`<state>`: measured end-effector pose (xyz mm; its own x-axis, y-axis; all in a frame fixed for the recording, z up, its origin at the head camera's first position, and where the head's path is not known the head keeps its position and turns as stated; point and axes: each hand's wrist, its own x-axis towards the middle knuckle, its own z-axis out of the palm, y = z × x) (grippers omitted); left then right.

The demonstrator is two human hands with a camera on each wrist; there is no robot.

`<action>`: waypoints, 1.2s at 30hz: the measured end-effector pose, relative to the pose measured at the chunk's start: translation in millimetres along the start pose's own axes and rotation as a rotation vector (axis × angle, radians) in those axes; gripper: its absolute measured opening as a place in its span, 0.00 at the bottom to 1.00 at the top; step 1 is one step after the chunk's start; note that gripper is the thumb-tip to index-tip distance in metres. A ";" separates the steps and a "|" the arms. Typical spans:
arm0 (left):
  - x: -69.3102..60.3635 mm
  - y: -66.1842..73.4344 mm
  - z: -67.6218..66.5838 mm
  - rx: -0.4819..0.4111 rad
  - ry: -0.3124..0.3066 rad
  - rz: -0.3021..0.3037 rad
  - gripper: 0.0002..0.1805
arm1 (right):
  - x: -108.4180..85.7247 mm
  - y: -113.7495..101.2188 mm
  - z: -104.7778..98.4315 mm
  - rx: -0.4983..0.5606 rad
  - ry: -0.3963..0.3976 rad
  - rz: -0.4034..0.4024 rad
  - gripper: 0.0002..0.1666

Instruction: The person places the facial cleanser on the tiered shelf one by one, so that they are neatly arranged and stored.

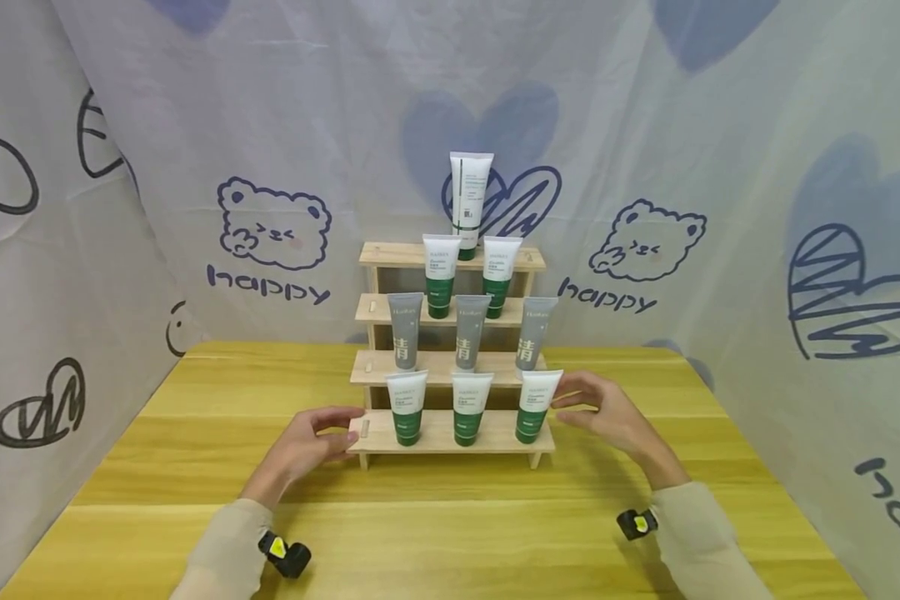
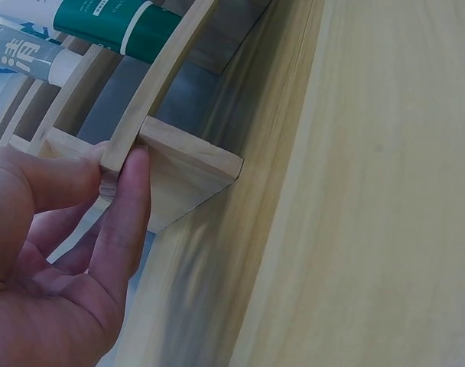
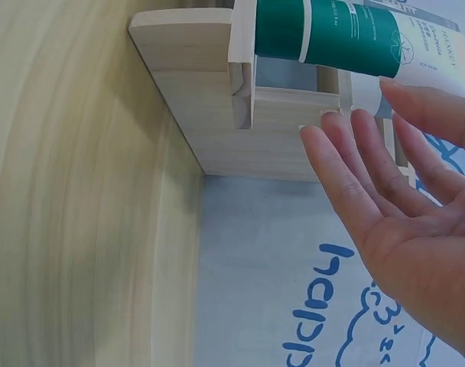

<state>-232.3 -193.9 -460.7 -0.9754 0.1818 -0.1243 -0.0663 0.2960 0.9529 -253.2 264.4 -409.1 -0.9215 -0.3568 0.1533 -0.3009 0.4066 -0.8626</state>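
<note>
A four-tier wooden stand (image 1: 435, 422) holds upright tubes: one tall white tube (image 1: 471, 196) on top, two white-green tubes below it, three grey tubes (image 1: 468, 333), and three white-green tubes on the lowest tier. My left hand (image 1: 307, 446) pinches the left end of the lowest shelf (image 2: 133, 115) between thumb and fingers. At the right end, my right hand (image 1: 596, 408) is beside the right front tube (image 1: 537, 407), fingers relaxed and apart. In the right wrist view its thumb tip lies at that tube (image 3: 332, 34); whether it touches cannot be told.
The stand is on a yellow wood-grain table (image 1: 435, 533). Behind it and at both sides hangs a pale curtain (image 1: 360, 125) with hearts, bears and lettering. Black wrist cameras (image 1: 288, 557) sit at both sleeves.
</note>
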 end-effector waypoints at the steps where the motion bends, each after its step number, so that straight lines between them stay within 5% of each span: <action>1: 0.1 0.0 0.8 -0.004 0.000 -0.002 0.24 | -0.2 0.3 -0.2 0.001 -0.001 0.000 0.24; 36: 0.4 -1.4 0.3 -0.032 -0.026 0.016 0.26 | 1.2 2.6 -5.7 -0.027 0.106 0.040 0.20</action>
